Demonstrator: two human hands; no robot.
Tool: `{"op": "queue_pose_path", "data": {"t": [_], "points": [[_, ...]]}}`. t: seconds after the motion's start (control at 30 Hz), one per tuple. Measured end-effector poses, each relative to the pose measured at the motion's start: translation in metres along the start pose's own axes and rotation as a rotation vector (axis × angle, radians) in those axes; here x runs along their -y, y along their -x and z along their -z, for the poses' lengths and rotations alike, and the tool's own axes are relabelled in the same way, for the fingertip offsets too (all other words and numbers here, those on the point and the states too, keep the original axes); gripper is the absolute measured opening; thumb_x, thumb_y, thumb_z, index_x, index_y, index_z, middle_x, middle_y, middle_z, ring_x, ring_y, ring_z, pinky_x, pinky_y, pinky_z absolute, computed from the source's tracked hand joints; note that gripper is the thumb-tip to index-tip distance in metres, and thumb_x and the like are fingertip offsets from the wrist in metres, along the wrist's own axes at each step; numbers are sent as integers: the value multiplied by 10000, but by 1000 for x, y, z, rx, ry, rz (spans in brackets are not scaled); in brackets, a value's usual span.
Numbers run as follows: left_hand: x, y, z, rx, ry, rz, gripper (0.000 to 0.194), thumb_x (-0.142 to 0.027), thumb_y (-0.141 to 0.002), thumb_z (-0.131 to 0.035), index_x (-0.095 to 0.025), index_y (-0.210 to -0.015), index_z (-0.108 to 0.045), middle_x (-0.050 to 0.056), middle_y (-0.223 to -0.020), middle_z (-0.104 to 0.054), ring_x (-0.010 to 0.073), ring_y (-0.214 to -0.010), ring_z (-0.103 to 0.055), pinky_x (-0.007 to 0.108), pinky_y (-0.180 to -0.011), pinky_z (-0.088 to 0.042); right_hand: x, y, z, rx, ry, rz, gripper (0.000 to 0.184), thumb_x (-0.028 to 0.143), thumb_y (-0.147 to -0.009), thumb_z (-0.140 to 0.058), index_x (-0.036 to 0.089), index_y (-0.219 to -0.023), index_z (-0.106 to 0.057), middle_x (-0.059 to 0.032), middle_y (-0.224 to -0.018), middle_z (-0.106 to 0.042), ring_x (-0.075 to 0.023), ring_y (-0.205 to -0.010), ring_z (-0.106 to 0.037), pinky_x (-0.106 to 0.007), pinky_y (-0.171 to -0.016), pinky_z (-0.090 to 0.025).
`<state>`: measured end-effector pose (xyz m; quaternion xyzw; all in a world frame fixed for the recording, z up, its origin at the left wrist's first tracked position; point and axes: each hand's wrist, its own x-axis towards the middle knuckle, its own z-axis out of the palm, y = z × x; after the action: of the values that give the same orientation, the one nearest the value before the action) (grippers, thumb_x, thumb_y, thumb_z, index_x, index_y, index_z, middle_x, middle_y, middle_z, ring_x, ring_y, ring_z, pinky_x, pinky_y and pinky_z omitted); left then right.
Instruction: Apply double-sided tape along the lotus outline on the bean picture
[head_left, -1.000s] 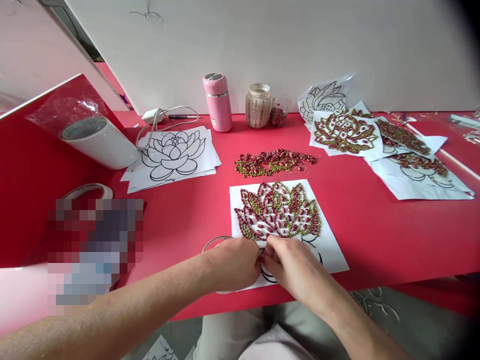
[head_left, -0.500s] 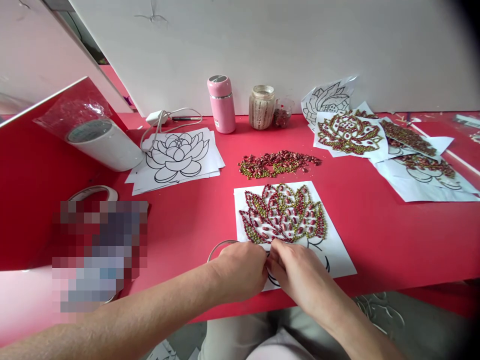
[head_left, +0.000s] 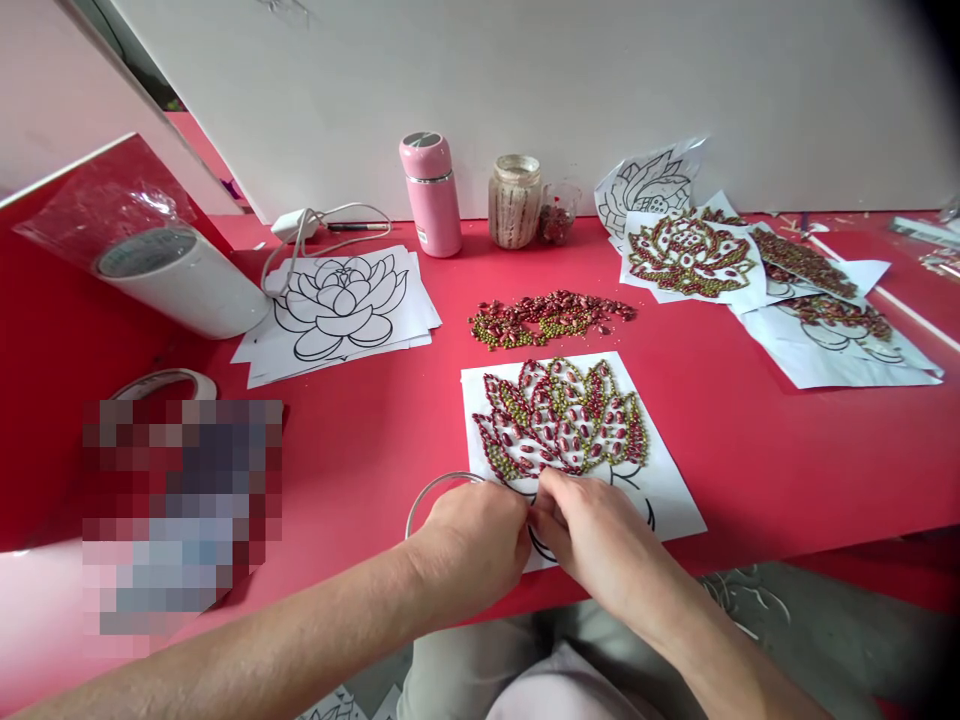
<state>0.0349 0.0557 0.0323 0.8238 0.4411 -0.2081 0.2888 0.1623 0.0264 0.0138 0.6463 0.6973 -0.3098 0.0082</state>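
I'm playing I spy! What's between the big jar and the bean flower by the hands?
A pile of red and green beans lies there on the table, as the head view shows.

The one view comes from the person's head. It looks forward and down, over the lap (head_left: pixel 450 668), across the red table (head_left: pixel 795 450) to the white wall (head_left: pixel 540 80). The left hand (head_left: pixel 474 545) and right hand (head_left: pixel 596 530) are near it.

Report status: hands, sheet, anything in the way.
Left hand and right hand close together over lotus sheet, grip unclear. Upper petals carry beans; visible lower outlines bare. Hands hide part of sheet.
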Motion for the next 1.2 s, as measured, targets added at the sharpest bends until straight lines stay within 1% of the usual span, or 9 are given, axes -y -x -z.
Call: {"op": "queue_pose_path", "data": {"t": [0.17,0.3,0.43,0.6,0.8,0.93,1.07,1.2], "points": [[1,2,-3,-27,19,7,287,-163,-742,-337,-176,-715,-622,72,-713,-668,199,-638,-626,261,-535,-408,0,-1,0,-9,11,-1,117,124,-826,-465,174,-723,-494,-14,-676,-615,-133,-623,-563,-213,-530,-275],[3,3,-6,-40,25,4,298,-167,-750,-324,-177,-713,-619,79,-714,-669,208,-641,-629,270,-544,-411,-1,-1,-1,-5,12,-3,118,148,-832,-473,174,-718,-489,-10,-663,-611,-134,-609,-556,-216,-527,-268],[4,3,-9,-50,11,-9,312,-173,-755,-317,-184,-723,-627,79,-710,-671,222,-637,-631,286,-543,-420,-5,0,-1,1,-43,49,131,169,-843,-483,176,-713,-476,7,-670,-601,-110,-592,-532,-205,-521,-264],[3,3,-8,-49,-25,3,308,-174,-757,-329,-155,-730,-635,110,-716,-669,251,-643,-634,303,-523,-430,-9,3,-1,-8,-103,84,147,159,-825,-517,182,-691,-459,33,-648,-576,-96,-568,-495,-202,-511,-253],[2,4,-7,-46,-35,4,302,-181,-760,-337,-153,-716,-635,112,-694,-663,246,-622,-632,309,-522,-443,-9,4,-1,-11,-121,95,144,160,-810,-536,184,-684,-470,39,-634,-566,-91,-555,-480,-207,-504,-249],[3,4,-10,-71,-32,-2,298,-180,-754,-337,-161,-713,-632,102,-681,-657,243,-616,-625,303,-516,-422,-9,3,-2,-4,-124,76,148,157,-804,-541,184,-678,-469,41,-631,-563,-90,-557,-481,-205,-500,-245],[4,4,-16,-104,-22,-22,287,-177,-747,-327,-180,-698,-610,80,-667,-644,219,-597,-603,287,-500,-370,-10,3,-2,-25,-129,78,144,174,-805,-542,185,-676,-479,43,-616,-551,-87,-543,-468,-204,-493,-236],[5,12,-18,-126,-4,-71,233,-174,-730,-341,-198,-629,-550,25,-589,-592,144,-518,-518,257,-468,-293,-11,4,-2,-17,-152,91,143,193,-817,-522,187,-679,-484,53,-563,-515,-85,-506,-443,-204,-483,-230]]}}
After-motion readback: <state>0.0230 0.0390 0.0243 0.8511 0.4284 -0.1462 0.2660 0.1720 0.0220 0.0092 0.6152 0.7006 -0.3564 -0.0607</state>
